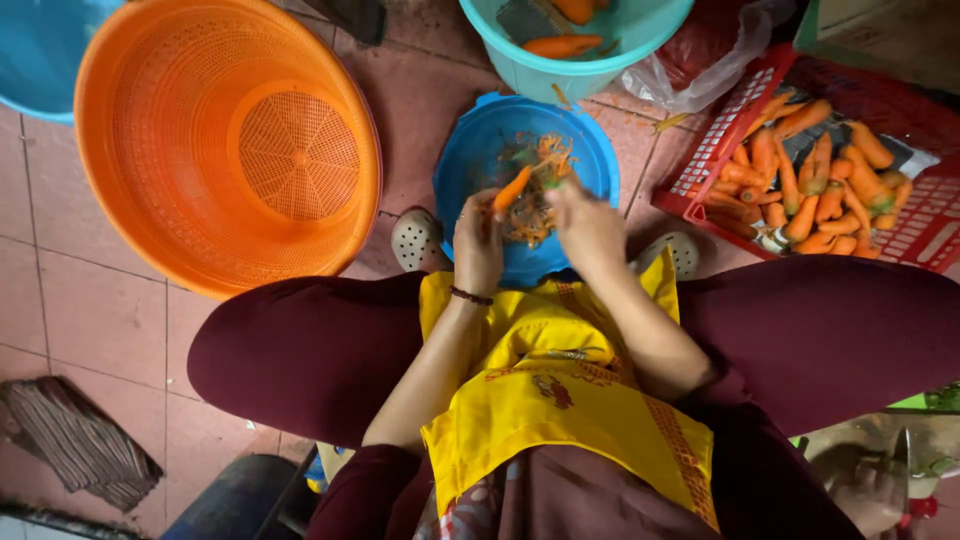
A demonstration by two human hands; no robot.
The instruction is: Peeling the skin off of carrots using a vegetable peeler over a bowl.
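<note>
Head view showed the left hand (478, 245) gripping 1 carrot (511, 188) over the blue basin (470, 150), catching peelings (535, 215), while the right hand (588, 225) clenched something unseen.

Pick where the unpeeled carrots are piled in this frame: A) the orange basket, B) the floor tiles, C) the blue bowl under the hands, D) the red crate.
D: the carrots lie heaped in the red crate on the person's right, while the orange basket holds none.
</note>
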